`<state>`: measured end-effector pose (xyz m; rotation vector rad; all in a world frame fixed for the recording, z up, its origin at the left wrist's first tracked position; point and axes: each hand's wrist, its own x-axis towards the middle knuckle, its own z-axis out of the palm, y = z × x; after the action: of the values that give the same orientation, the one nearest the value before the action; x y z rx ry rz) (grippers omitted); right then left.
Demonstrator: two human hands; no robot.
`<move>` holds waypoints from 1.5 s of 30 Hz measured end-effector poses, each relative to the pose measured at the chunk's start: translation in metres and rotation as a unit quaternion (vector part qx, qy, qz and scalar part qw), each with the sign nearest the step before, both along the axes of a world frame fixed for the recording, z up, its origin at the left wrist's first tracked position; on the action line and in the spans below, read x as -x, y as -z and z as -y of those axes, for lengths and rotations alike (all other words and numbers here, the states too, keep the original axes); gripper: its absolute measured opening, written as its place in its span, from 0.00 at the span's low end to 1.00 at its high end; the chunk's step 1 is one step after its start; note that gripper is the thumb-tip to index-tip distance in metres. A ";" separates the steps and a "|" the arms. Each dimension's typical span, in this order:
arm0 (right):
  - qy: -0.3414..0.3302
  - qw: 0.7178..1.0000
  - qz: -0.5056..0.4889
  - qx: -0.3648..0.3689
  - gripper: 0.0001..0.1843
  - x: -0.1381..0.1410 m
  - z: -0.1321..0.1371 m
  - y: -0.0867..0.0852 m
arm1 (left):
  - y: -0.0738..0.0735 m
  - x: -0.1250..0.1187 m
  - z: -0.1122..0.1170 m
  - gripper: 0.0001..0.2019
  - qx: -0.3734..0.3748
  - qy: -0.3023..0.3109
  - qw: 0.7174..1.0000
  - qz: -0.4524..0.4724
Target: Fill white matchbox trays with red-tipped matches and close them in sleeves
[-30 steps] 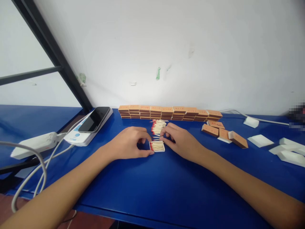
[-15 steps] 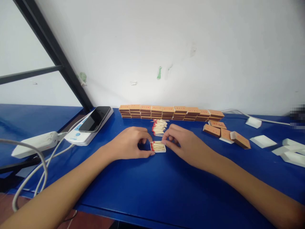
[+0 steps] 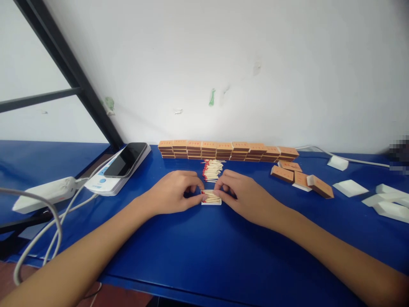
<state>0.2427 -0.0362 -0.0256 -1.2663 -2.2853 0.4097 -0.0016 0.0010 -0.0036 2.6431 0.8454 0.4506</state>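
A small white matchbox tray (image 3: 211, 203) filled with red-headed matches (image 3: 211, 196) lies on the blue tabletop between my hands. My left hand (image 3: 175, 192) is at its left end, index finger by the far corner and thumb over the match heads. At the other end, my right hand (image 3: 244, 194) has its thumb and index finger curled onto the plain ends of the matches. The fingertips partly hide both tray ends. Just behind the tray lies a loose pile of matches (image 3: 212, 170), heads to the left.
Stacked orange matchboxes (image 3: 209, 149) form a row along the wall. Several loose matchbox sleeves (image 3: 283, 174) and white trays (image 3: 350, 189) lie to the right. On the left are a phone (image 3: 126, 160) atop a white device (image 3: 102, 184), a power strip (image 3: 44, 195) and cables.
My left thumb has moved from the tray's near corner up onto the match heads. My right thumb and index finger have come in over the matches' right ends.
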 end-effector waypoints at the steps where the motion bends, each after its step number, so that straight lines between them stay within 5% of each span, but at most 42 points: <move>1: -0.001 1.000 -0.001 0.001 0.07 0.001 0.000 0.001 | 0.000 -0.001 0.000 0.09 0.000 -0.001 1.000 0.001; 29: 0.020 0.998 -0.060 -0.001 0.04 -0.005 -0.009 0.007 | 0.005 -0.007 0.004 0.07 0.000 -0.027 1.000 0.015; 38: 0.050 0.998 -0.018 -0.028 0.03 -0.009 -0.026 0.022 | 0.002 -0.003 0.003 0.15 0.002 -0.016 1.000 -0.001; 45: 0.042 0.999 0.006 -0.008 0.06 -0.013 -0.026 0.015 | 0.001 -0.001 0.002 0.15 0.017 -0.015 1.000 -0.008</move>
<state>0.2561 -0.0102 -0.0404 -1.3551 -2.2331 0.3550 -0.0003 -0.0008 -0.0042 2.6100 0.8903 0.4184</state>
